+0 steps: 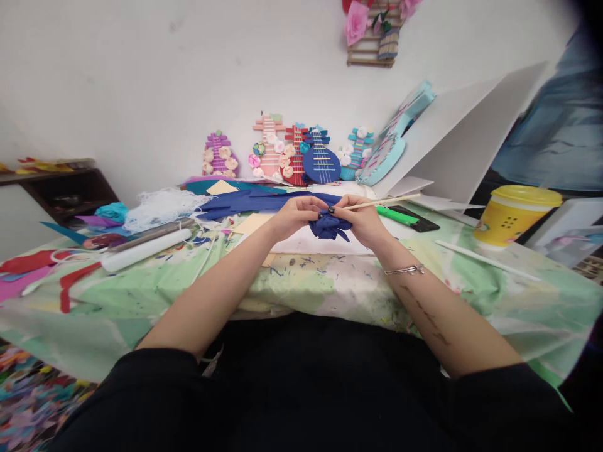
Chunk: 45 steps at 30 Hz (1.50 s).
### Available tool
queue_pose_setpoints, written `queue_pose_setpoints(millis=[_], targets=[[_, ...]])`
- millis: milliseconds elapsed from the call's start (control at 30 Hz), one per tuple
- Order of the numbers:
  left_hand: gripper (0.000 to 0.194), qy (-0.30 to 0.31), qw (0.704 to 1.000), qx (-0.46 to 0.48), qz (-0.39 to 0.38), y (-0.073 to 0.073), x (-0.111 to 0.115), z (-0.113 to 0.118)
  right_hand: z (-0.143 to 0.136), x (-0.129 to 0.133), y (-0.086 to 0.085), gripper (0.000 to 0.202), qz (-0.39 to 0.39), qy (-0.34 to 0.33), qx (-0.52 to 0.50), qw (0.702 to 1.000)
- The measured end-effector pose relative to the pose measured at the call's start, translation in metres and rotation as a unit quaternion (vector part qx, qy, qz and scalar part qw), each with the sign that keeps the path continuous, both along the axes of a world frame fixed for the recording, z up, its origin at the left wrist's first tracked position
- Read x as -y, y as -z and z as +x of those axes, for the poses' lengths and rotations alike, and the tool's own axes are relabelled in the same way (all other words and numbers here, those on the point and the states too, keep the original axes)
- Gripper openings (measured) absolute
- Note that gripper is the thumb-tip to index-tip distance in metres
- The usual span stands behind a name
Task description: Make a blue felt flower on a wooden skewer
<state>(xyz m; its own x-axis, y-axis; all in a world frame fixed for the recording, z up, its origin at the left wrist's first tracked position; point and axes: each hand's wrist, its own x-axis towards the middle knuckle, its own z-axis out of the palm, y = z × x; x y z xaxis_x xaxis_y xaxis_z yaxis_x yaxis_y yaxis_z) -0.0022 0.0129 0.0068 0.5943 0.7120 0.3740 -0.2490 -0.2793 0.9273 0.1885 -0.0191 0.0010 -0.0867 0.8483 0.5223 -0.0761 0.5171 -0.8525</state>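
Note:
Between my hands, above the table, is a dark blue flower [328, 227] with folded petals; whether it is paper or cloth I cannot tell. My left hand [301, 216] pinches its upper left edge. On the other side my right hand [358, 216] grips its upper right edge, fingers bent. A thin pale wooden stick [386, 201] also sits in my right hand and points out to the right. The fingertips meet near the flower's top. A white sheet [301, 243] lies underneath, with blue strips [254, 200] behind it.
Small decorated lute-shaped crafts [321, 164] lean against the wall. A green cutter [397, 215], a white stick [487, 260] and a yellow cup [516, 216] are at right. At left lie a white roll [146, 250], white string [164, 210] and red scraps [78, 284] on the green tablecloth [226, 282].

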Motion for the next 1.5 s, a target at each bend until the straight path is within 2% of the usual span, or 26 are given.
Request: queue_pose_setpoints(millis=[633,900,1100,1500], targets=[[0.034,0.016,0.999,0.024,0.014,-0.0027,0.001,-0.001,-0.003,0.0047,-0.0016,0.035,0.015,-0.021,-0.025,0.999],[0.027,-0.019,0.998,0.059,0.026,-0.0034,0.0068,0.0032,-0.0032,0.0058,-0.0028,0.03,0.02,-0.019,-0.021,0.999],[0.03,-0.041,0.996,0.069,0.043,-0.0044,0.0064,0.003,-0.001,0.0087,-0.0063,0.028,-0.005,-0.068,-0.019,0.997],[0.03,-0.058,0.991,0.084,0.091,-0.002,0.0024,0.0054,0.0005,0.0098,-0.0067,0.022,0.013,-0.034,-0.042,0.998]])
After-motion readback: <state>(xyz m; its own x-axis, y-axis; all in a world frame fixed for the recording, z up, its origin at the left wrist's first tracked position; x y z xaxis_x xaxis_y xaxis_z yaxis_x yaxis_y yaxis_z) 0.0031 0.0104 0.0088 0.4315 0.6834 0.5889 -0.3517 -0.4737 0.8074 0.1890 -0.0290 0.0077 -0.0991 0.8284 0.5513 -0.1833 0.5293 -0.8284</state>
